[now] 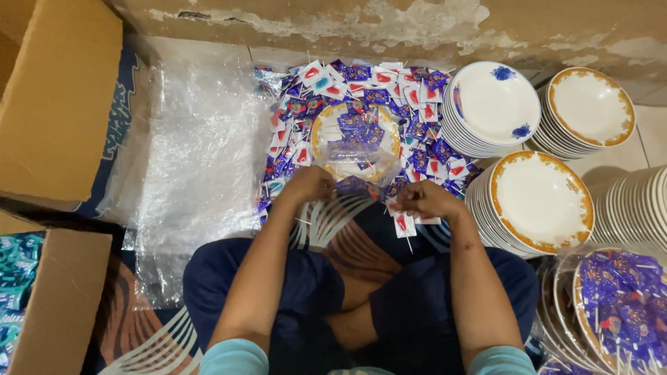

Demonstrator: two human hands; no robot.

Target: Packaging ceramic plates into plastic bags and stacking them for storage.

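The tiled floor (pixel 653 128) carries stacks of white plates (pixel 538 201), a heap of small paper flags on sticks (pixel 424 104), a clear plastic sheet (pixel 187 167), cardboard boxes (pixel 55 97) and a patterned mat (pixel 139 333).

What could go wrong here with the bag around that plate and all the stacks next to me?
The clear bag looks thin, so tugging with the left hand and right hand might tear it or spill the small flags off the gold-rimmed plate. The leaning plate stack sits close to the right forearm, so an elbow swing could knock it. Loose flag sticks on the floor could prick a hand.
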